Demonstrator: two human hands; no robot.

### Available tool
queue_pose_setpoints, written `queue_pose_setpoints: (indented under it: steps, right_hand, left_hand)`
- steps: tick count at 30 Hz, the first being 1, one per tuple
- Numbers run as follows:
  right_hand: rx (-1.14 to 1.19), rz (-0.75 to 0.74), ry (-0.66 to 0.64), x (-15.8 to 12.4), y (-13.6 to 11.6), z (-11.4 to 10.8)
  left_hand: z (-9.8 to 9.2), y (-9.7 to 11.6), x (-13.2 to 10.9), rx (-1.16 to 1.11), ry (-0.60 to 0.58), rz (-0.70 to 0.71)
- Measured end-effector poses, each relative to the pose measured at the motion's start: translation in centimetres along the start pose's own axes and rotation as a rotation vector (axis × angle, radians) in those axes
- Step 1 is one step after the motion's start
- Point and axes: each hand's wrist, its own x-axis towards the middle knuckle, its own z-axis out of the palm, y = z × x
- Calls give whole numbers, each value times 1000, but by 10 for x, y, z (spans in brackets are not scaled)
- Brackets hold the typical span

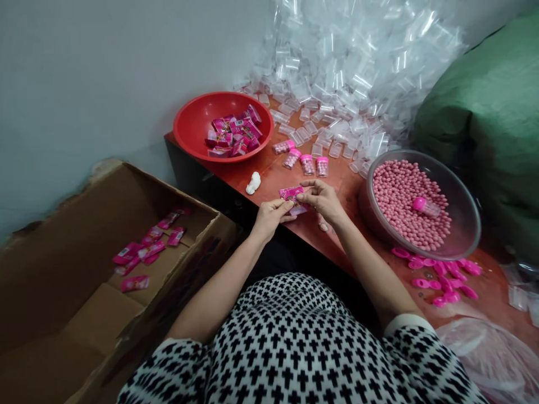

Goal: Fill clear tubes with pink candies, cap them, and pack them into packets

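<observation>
A pink printed sachet [291,193] is held between my two hands at the table's front edge. My left hand [270,217] pinches its lower left side with thumb and fingers. My right hand [323,199] grips its right side, fingers closed on it. Just beyond lie several small clear tubes filled with pink candy balls [307,164], with pink caps on. To the left of them sits a crumpled white lump [253,183]. A small pale object [322,223] lies under my right wrist; I cannot make out what it is.
A red bowl [185,132] of pink sachets stands back left. Clear empty tubes [337,101] are heaped at the back. At right, a bowl [467,224] holds pink balls and one capped tube, near pink caps [450,283]. A cardboard box [96,314] with sachets stands left; a green sack [484,106] bulges right.
</observation>
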Motion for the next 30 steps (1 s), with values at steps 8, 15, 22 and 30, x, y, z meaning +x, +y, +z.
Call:
queue_pose_setpoints:
  steps: [8, 15, 22, 30]
  right_hand:
    - [-1041, -123, 357, 62, -27, -7]
    - [-1228, -33, 335, 86, -22, -11]
    - [-289, -27, 125, -17, -4, -14]
    - [-156, -56, 140, -79, 7, 31]
  left_hand:
    - [5, 11, -2, -186, 197, -103]
    - [3, 22, 0, -315, 326, -182]
    - [4, 21, 10, -564, 389, -196]
    - [24, 18, 11, -652, 340, -214]
